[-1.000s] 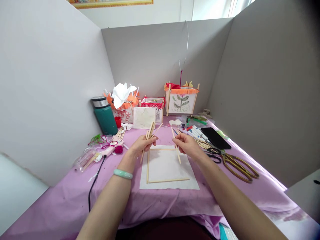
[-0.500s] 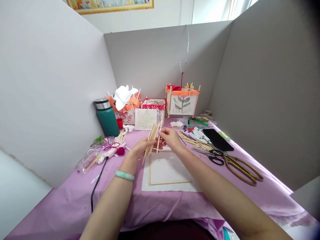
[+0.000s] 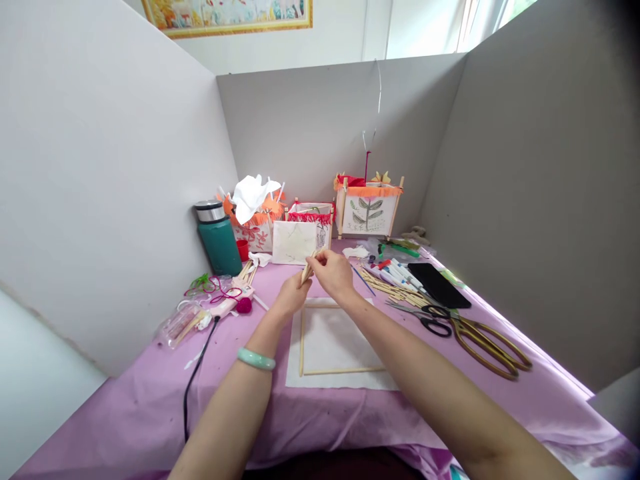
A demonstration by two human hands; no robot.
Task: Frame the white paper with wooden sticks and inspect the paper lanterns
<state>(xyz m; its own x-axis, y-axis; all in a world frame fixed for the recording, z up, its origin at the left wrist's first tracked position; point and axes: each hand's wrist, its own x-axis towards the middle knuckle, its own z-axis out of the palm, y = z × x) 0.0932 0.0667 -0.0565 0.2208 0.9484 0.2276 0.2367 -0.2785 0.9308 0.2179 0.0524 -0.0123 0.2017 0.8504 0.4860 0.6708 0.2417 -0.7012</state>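
A bundle of thin wooden sticks [image 3: 307, 272] is closed in my left hand [image 3: 293, 295], with the ends pointing up and away from me. My right hand [image 3: 335, 273] pinches at the top of that bundle, its fingertips against the sticks; whether it grips one or several I cannot tell. Below both hands lies a white sheet of paper [image 3: 335, 340]. Wooden sticks laid on it form a rectangular outline [image 3: 301, 343], whose right side is hidden by my right forearm.
Scissors [image 3: 430, 323], brass-coloured shears [image 3: 487, 347], a black phone [image 3: 439, 285], markers and loose sticks [image 3: 393, 290] lie to the right. At left stand a green bottle [image 3: 220, 243] and a corded pink tool [image 3: 230, 303]. Decorated paper lanterns [image 3: 369, 210] line the back.
The bundle has tipped from upright and fanned to pointing away. My right hand has moved in against its top; the single stick it held apart no longer shows separately. The view has shifted slightly.
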